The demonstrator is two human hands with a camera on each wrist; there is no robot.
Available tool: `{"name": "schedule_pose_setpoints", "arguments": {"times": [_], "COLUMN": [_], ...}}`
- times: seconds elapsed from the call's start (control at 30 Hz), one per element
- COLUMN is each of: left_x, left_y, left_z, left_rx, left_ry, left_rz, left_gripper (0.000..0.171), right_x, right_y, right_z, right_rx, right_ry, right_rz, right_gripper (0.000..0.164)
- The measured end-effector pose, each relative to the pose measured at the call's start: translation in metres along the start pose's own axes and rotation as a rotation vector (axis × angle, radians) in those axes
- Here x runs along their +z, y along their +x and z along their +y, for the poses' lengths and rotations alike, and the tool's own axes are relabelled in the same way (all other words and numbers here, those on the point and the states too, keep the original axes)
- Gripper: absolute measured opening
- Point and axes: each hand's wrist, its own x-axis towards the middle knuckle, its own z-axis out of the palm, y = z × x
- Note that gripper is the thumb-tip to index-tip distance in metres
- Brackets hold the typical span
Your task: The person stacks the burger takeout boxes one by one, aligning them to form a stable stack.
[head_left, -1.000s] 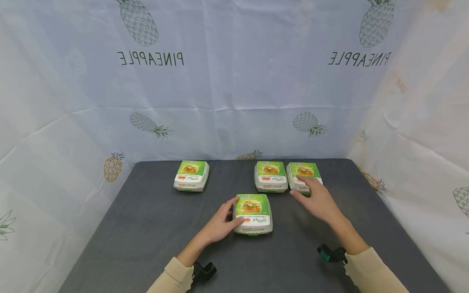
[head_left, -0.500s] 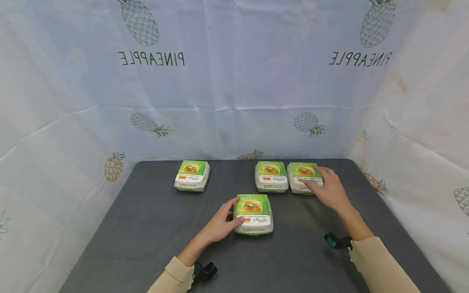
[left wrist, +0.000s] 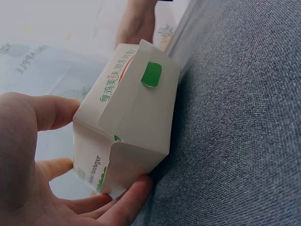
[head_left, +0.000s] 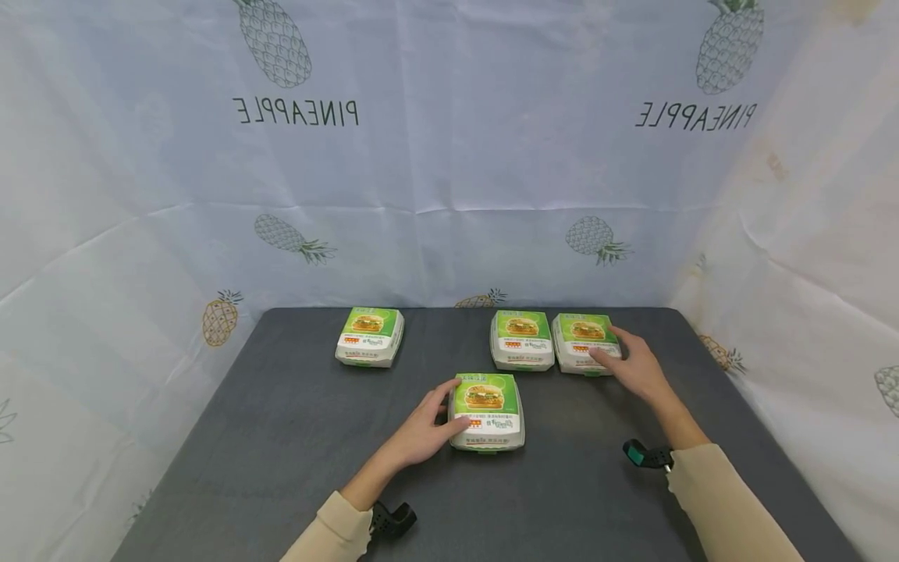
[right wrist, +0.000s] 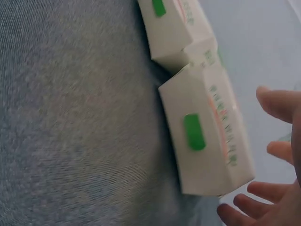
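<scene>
Four is avoided here; several burger boxes with green and white lids stand on the dark table. In the head view my left hand [head_left: 423, 428] rests against the left side of the front burger box [head_left: 489, 414]. The left wrist view shows that hand's thumb and spread fingers touching the box [left wrist: 146, 106] along one end. My right hand [head_left: 637, 371] is at the right side of the back right burger box [head_left: 587, 344]. In the right wrist view its fingers [right wrist: 267, 192] are spread beside the box [right wrist: 202, 136], with a gap at the thumb.
Another burger box [head_left: 522, 341] stands close beside the back right one. A further burger box [head_left: 369, 338] is at the back left. The dark table [head_left: 295, 437] ends at a pineapple-print cloth [head_left: 435, 156] hanging behind and at both sides.
My right hand has moved right, from over the front of the back right burger box to its right side. My left hand has stayed at the front box.
</scene>
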Motion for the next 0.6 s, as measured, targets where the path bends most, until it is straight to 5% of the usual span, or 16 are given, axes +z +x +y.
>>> {"name": "schedule_pose_setpoints", "arguments": {"times": [0.37,0.6], "left_x": [0.0,0.001], "left_y": [-0.001,0.0], "left_z": [0.0,0.0], "left_rx": [0.009,-0.001], "left_ry": [0.007,0.008], "left_rz": [0.002,0.003], "left_gripper": [0.069,0.07], "right_x": [0.011,0.013], "right_y": [0.004,0.002], "right_z": [0.019,0.02], "right_rx": [0.03,0.043], "right_ry": [0.143,0.102], "right_rz": [-0.057,-0.013], "right_gripper": [0.097,0.096]}}
